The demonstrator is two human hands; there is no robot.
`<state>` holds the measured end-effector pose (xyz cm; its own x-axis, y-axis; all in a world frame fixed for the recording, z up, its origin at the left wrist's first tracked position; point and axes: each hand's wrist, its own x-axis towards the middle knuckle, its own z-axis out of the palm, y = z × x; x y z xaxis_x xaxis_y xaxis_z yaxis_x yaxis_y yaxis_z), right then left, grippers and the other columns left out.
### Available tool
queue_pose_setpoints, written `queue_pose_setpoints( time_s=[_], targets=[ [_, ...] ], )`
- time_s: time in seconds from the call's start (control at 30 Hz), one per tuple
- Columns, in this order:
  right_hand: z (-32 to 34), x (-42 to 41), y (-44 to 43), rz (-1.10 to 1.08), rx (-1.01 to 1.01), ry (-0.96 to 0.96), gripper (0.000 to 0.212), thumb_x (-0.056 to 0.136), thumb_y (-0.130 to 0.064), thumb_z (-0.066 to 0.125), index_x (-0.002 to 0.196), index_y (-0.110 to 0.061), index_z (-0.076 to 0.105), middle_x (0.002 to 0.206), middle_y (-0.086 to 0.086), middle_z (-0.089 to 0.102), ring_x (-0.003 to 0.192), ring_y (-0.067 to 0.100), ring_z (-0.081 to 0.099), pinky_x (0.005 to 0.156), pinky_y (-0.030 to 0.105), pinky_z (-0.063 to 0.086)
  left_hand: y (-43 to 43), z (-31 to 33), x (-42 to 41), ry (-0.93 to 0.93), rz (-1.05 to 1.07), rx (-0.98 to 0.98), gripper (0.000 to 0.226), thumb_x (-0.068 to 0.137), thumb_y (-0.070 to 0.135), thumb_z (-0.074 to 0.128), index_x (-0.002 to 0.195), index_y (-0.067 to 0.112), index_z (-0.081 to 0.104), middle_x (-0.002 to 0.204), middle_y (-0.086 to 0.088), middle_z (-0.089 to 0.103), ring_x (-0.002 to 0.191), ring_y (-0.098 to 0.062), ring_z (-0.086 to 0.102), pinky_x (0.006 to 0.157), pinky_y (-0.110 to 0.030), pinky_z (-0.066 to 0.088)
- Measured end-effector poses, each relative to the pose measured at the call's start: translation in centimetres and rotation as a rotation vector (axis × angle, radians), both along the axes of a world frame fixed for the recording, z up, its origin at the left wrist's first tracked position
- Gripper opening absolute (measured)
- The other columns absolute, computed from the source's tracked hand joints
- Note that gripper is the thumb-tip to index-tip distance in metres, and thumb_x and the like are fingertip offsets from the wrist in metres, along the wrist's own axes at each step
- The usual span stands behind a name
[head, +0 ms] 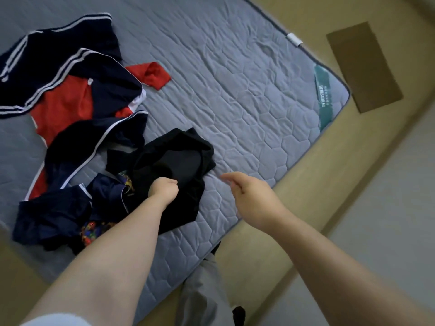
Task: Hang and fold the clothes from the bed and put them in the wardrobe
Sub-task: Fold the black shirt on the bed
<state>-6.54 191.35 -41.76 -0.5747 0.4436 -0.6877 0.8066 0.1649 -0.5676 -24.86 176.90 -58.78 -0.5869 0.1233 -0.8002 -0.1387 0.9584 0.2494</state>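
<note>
A black garment [181, 161] lies crumpled near the front edge of the grey quilted mattress [247, 95]. My left hand [164, 188] is closed on a fold of it. My right hand [249, 196] hovers just right of the garment, fingers loosely apart, holding nothing. To the left lies a heap of clothes: a navy jacket with white stripes [70, 62], a red shirt [63, 107], navy pieces [54, 220] and a bit of multicoloured patterned fabric [91, 231].
A red sleeve [154, 75] sticks out toward the mattress middle. The beige bed frame [306, 189] runs along the mattress edge. A brown flat board [362, 67] lies beyond the far corner. My grey trouser leg [202, 295] shows below.
</note>
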Motion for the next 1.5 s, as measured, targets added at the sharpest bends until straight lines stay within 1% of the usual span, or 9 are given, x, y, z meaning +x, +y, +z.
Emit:
queue_pose_setpoints(
  time_s=[0.13,0.2,0.3,0.53,0.63,0.83,1.13,1.37,1.5],
  targets=[
    [2.4,0.1,1.7,0.066,0.007,-0.014,0.037,0.109,-0.03,0.033,0.14,-0.029,0.053,0.099,-0.005,0.068,0.067,0.009,0.059,0.057,0.02,0.045,0.9,4.1,1.9,0.023,0.131,0.124,0.026,0.096,0.004,0.044,0.107,0.02,0.061,0.095,-0.009,0.073,0.091,-0.023,0.069,0.074,-0.029,0.052],
    [4.4,0.1,2.4,0.092,0.007,0.01,0.036,0.109,-0.029,0.035,0.14,-0.027,0.053,0.123,0.0,0.067,0.094,0.015,0.065,0.076,0.025,0.051,1.2,6.8,2.8,0.057,0.096,0.154,0.024,0.096,0.005,0.045,0.111,0.02,0.056,0.097,-0.006,0.07,0.086,-0.017,0.067,0.066,-0.024,0.045],
    [6.1,0.0,3.6,0.14,0.023,0.033,0.038,0.108,-0.029,0.036,0.142,-0.024,0.053,0.137,0.003,0.061,0.121,0.022,0.058,0.097,0.033,0.048,1.0,8.9,2.7,0.164,-0.104,0.094,0.028,0.086,0.012,0.065,0.11,0.027,0.06,0.117,-0.003,0.058,0.094,-0.017,0.058,0.08,-0.027,0.045],
    [1.4,-1.2,3.1,0.303,0.063,0.096,0.04,0.108,-0.023,0.033,0.146,-0.019,0.048,0.136,0.008,0.061,0.095,0.022,0.06,0.078,0.028,0.046,-0.3,4.0,3.4,0.005,-0.214,-0.133,0.053,0.084,0.033,0.076,0.134,0.036,0.06,0.164,-0.01,0.017,0.148,-0.033,0.024,0.119,-0.036,0.024],
    [-2.0,-1.7,2.2,0.325,0.062,0.09,0.04,0.108,-0.023,0.035,0.145,-0.019,0.049,0.138,0.009,0.059,0.111,0.025,0.06,0.091,0.034,0.049,-0.9,-0.3,3.8,-0.061,-0.204,-0.145,0.062,0.087,0.035,0.074,0.144,0.034,0.051,0.168,-0.008,0.001,0.152,-0.033,0.009,0.123,-0.039,0.016],
    [-5.4,-3.9,0.9,0.348,0.066,0.021,0.04,0.108,-0.025,0.036,0.145,-0.019,0.048,0.138,0.009,0.059,0.116,0.026,0.059,0.093,0.034,0.05,-2.4,-1.5,3.4,0.18,-0.149,-0.064,0.04,0.085,0.007,0.054,0.121,0.019,0.067,0.138,-0.01,0.054,0.125,-0.031,0.053,0.107,-0.036,0.042],
    [3.9,-7.6,-3.1,0.482,0.075,0.008,0.052,0.1,-0.017,0.05,0.151,-0.02,0.038,0.139,0.007,0.058,0.116,0.027,0.06,0.088,0.029,0.049,-5.3,17.8,0.3,0.297,0.186,0.413,0.014,0.1,0.016,0.048,0.094,0.029,0.049,0.085,-0.001,0.055,0.07,-0.019,0.051,0.062,-0.033,0.038],
    [16.0,-9.5,-4.2,0.616,0.211,0.305,0.121,0.072,-0.021,0.083,0.157,-0.036,-0.001,0.143,0.008,0.046,0.124,0.031,0.051,0.097,0.045,0.048,-5.3,36.0,-2.1,0.535,0.259,0.777,0.018,0.094,0.007,0.059,0.092,0.026,0.058,0.089,0.012,0.059,0.077,-0.002,0.052,0.074,-0.016,0.043],
    [21.6,-10.6,-3.5,0.595,0.513,0.552,0.114,0.072,-0.038,0.08,0.156,-0.041,0.003,0.131,0.007,0.046,0.119,0.029,0.047,0.096,0.047,0.046,-3.7,44.4,-2.9,0.602,0.191,0.883,0.017,0.093,0.01,0.065,0.09,0.026,0.061,0.088,0.008,0.062,0.081,-0.004,0.056,0.079,-0.018,0.045]
  ],
)
